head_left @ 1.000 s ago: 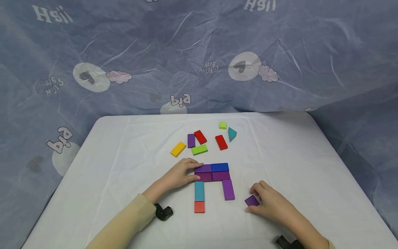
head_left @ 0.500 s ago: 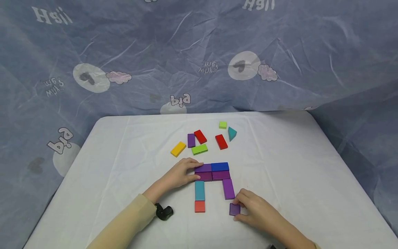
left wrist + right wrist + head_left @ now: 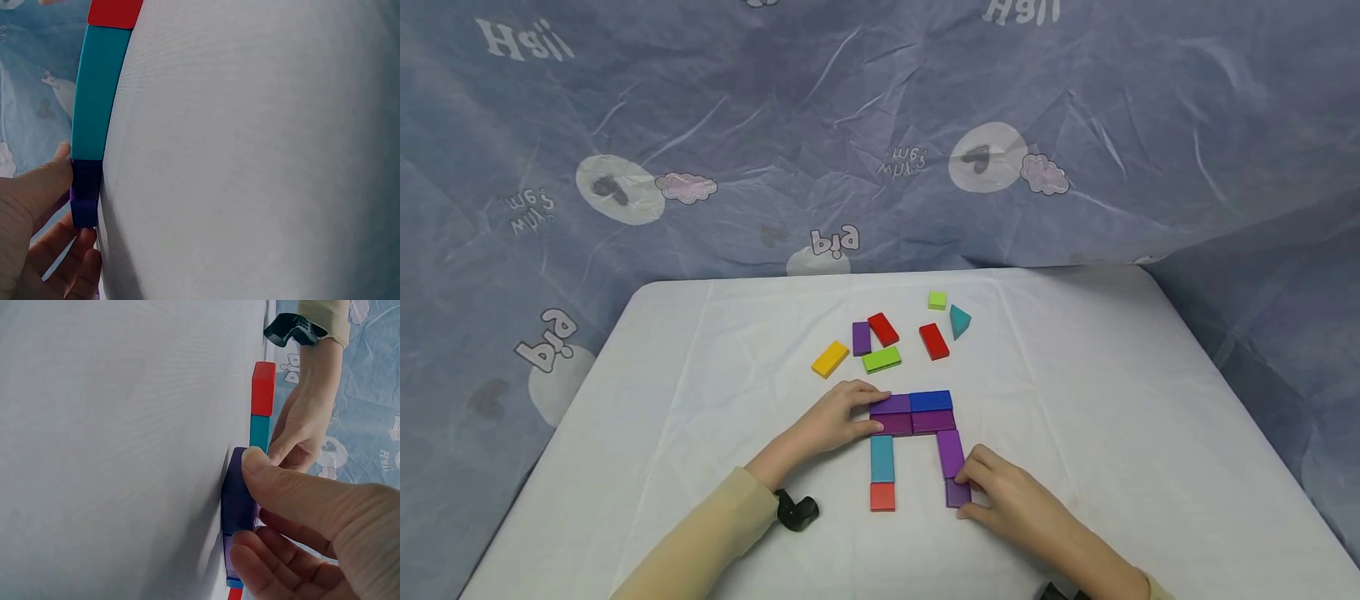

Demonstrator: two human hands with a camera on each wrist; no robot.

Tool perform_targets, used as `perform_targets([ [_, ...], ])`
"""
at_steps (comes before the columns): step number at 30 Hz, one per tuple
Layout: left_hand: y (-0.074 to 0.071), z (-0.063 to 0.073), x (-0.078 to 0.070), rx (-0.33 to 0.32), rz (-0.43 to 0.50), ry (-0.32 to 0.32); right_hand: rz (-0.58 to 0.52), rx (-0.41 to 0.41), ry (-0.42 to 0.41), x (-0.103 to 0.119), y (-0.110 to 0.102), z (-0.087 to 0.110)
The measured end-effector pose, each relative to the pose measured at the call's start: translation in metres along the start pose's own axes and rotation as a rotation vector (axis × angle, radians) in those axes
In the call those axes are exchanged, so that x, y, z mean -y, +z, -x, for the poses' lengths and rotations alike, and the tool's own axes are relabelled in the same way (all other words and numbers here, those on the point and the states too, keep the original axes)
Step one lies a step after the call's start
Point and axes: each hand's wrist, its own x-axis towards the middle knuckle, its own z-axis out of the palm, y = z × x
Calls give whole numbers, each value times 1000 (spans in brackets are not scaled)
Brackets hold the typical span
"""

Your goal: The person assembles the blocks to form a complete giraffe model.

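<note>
We've got the right hand pinching the small purple block at the near end of the violet bar. Left hand pinches the left end of the upper purple bar and magenta bar. We should keep the block flat on the worktop, square its sides, nudge lightly so nothing skews, then let go cleanly.

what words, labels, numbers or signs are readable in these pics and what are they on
"Haii" (as best I can read it), on the blue backdrop, top left, and again at the top edge, cut off
"Did", probably, upside down in the head view, on the backdrop; stylised, so not certain
Small upside-down lettering on the backdrop: too small and blurred to read
No lettering visible on the blocks
</note>
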Motion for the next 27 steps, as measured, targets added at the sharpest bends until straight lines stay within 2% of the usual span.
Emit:
perform_targets([
  [4, 0, 0, 0, -2, -1, -4, -12, -10, 1, 0, 0, 0],
  [10, -1, 0, 0, 2, 8, 1, -13, 34, 73, 0, -5, -5],
  [13, 0, 0, 0, 5, 8, 6, -25, 19, 87, -3, -12, -11],
  [16, 0, -1, 0, 5, 7, 7, -48, -15, 106, -11, -19, -24],
  [19, 0, 0, 1, 2, 8, 3, -102, -12, 149, -24, -23, -45],
  [23, 0, 0, 1, 0, 13, 0, -168, 44, 208, -42, -20, -70],
  [27, 1, 0, 1, 3, 11, -5, -186, 81, 235, -54, -13, -84],
])
